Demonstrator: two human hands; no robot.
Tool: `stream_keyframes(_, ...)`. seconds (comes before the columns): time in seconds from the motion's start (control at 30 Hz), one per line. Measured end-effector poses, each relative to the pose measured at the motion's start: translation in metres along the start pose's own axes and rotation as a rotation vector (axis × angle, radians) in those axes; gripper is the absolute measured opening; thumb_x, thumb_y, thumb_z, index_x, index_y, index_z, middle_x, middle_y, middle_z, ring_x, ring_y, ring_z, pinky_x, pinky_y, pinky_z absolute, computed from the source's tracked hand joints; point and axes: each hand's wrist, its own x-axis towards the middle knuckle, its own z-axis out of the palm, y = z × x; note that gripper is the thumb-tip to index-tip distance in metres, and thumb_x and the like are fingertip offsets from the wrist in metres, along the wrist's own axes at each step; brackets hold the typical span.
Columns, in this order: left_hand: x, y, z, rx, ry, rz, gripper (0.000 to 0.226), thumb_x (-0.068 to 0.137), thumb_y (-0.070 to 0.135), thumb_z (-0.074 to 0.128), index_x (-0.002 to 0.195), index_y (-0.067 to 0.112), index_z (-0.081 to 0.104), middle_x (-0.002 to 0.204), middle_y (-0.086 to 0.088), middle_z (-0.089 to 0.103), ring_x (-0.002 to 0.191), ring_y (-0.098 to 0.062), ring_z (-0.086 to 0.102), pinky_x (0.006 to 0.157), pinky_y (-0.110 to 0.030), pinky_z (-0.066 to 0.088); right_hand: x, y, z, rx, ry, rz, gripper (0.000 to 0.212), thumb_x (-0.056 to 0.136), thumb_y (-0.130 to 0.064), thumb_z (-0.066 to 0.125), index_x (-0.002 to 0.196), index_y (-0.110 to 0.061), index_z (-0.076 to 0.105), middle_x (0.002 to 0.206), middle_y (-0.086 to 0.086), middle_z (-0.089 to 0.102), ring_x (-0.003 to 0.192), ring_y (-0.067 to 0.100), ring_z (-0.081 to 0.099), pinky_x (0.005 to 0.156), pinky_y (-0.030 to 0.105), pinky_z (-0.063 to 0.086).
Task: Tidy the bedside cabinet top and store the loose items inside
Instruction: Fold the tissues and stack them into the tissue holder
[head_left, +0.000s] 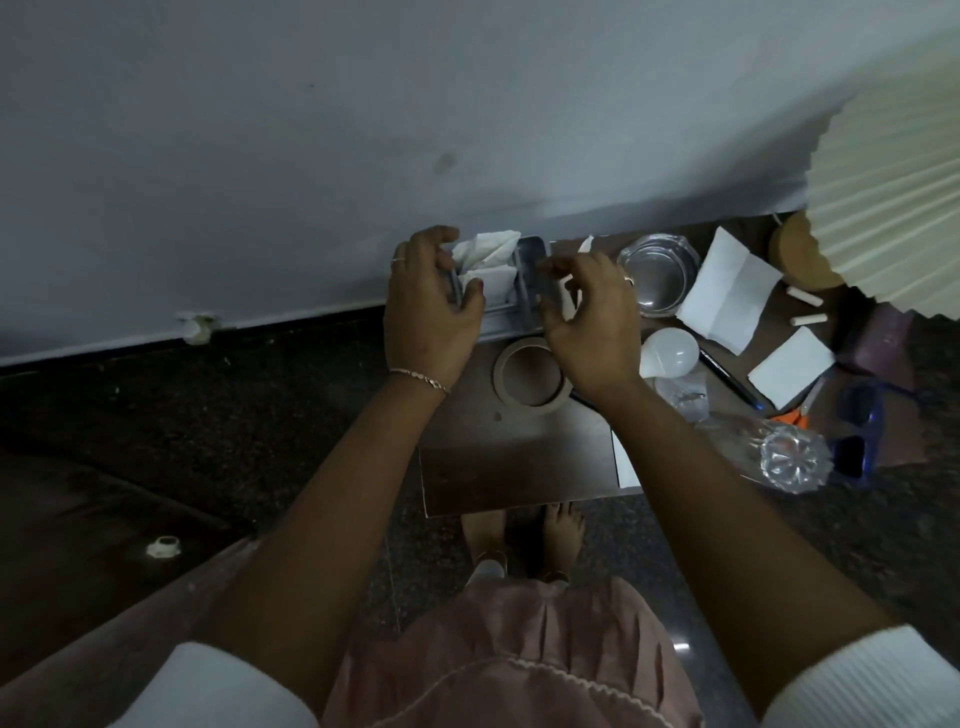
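Observation:
A grey metal tin (530, 254) stands at the back left of the dark cabinet top (519, 457), with crumpled white tissue (488, 254) inside it. My left hand (431, 306) grips the tin's left end. My right hand (587, 312) hovers at its right end, fingers curled and apart, touching the tin's edge. A tape roll (530, 376) lies just in front of the tin. A white bulb (670, 353), a glass ashtray (657, 273) and folded white papers (727, 291) lie to the right.
A pleated lamp shade (893, 197) on a wooden base (800, 254) fills the back right. A clear plastic bottle (769, 447), blue sunglasses (857, 431), a pen (727, 376), two chalk sticks (805, 299) and orange scissors (789, 415) crowd the right side. The wall rises behind.

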Motion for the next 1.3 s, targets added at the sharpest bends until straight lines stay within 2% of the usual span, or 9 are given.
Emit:
stream_keyframes(0.13,-0.036,0.022,0.017,-0.108,-0.011,-0.049,0.024,0.079,0.015,0.065,0.096,0.024,0.05,0.082,-0.003,0.057,0.073,-0.015,0.057,0.064,-0.024,0.047,-0.049,0.01,-0.015,0.123,0.146,0.135,0.023,0.08,-0.009,0.067,0.102,-0.012,0.062,0.099,0.002,0.062,0.087,0.017,0.059,0.074,0.03,0.048)
stream_keyframes(0.3,-0.103,0.027,0.066,-0.342,-0.197,-0.398,0.024,0.082,0.002,0.061,0.079,0.025,0.053,0.073,0.008,0.057,0.064,0.001,0.053,0.064,-0.011,0.042,-0.121,0.051,-0.02,0.142,0.203,0.397,0.025,0.084,-0.008,0.06,0.108,-0.013,0.061,0.102,-0.001,0.061,0.091,0.012,0.056,0.075,0.044,0.051)
stream_keyframes(0.4,-0.137,0.017,0.094,-0.352,-0.321,-0.57,0.017,0.084,0.001,0.06,0.094,0.014,0.057,0.087,0.001,0.059,0.078,-0.008,0.055,0.072,-0.012,0.043,-0.155,0.079,-0.019,0.099,0.147,0.486,0.033,0.086,-0.009,0.058,0.118,-0.014,0.059,0.119,0.003,0.06,0.109,0.02,0.057,0.087,0.048,0.051)
stream_keyframes(0.53,-0.173,0.015,0.123,-0.333,-0.441,-0.7,0.036,0.086,0.004,0.06,0.121,0.004,0.051,0.104,-0.004,0.056,0.094,-0.017,0.056,0.085,-0.025,0.043,-0.175,0.109,-0.021,-0.001,0.004,0.547,0.042,0.087,-0.013,0.059,0.128,-0.011,0.053,0.128,0.01,0.056,0.118,0.029,0.053,0.096,0.044,0.047)
stream_keyframes(0.7,-0.186,0.029,0.147,-0.271,-0.374,-0.694,0.039,0.086,0.004,0.057,0.124,0.003,0.051,0.112,-0.009,0.061,0.091,-0.016,0.056,0.085,-0.027,0.046,-0.167,0.12,-0.024,-0.064,-0.113,0.55,0.047,0.088,-0.019,0.062,0.13,-0.007,0.045,0.128,0.015,0.05,0.122,0.031,0.044,0.1,0.039,0.035)
stream_keyframes(0.83,-0.184,0.036,0.162,-0.237,-0.267,-0.743,0.035,0.08,0.007,0.06,0.115,0.006,0.056,0.11,-0.01,0.065,0.097,-0.024,0.063,0.091,-0.041,0.052,-0.161,0.12,-0.022,-0.064,-0.19,0.557,0.045,0.088,-0.012,0.061,0.129,-0.006,0.043,0.125,0.016,0.052,0.119,0.031,0.047,0.096,0.042,0.042)
stream_keyframes(1.03,-0.184,0.033,0.167,-0.332,-0.258,-0.845,0.039,0.069,0.013,0.07,0.107,0.006,0.061,0.093,-0.007,0.07,0.086,-0.024,0.069,0.08,-0.039,0.057,-0.161,0.122,-0.028,0.174,-0.175,0.678,0.044,0.081,-0.011,0.066,0.123,-0.012,0.052,0.103,0.008,0.067,0.096,0.026,0.063,0.086,0.042,0.05)
stream_keyframes(1.17,-0.179,0.036,0.155,-0.38,-0.296,-0.799,0.019,0.079,0.011,0.071,0.096,0.008,0.062,0.087,-0.007,0.068,0.08,-0.02,0.066,0.069,-0.029,0.055,-0.158,0.123,-0.039,0.292,-0.184,0.696,0.028,0.079,-0.004,0.066,0.104,-0.018,0.065,0.082,-0.004,0.066,0.074,0.015,0.063,0.073,0.034,0.054)
stream_keyframes(1.3,-0.167,0.043,0.13,-0.408,-0.314,-0.687,0.012,0.084,0.01,0.067,0.095,0.006,0.064,0.088,-0.008,0.067,0.078,-0.015,0.064,0.065,-0.017,0.052,-0.152,0.112,-0.049,0.413,-0.221,0.646,0.038,0.075,-0.005,0.067,0.11,-0.02,0.064,0.094,0.001,0.069,0.083,0.021,0.067,0.076,0.046,0.057)
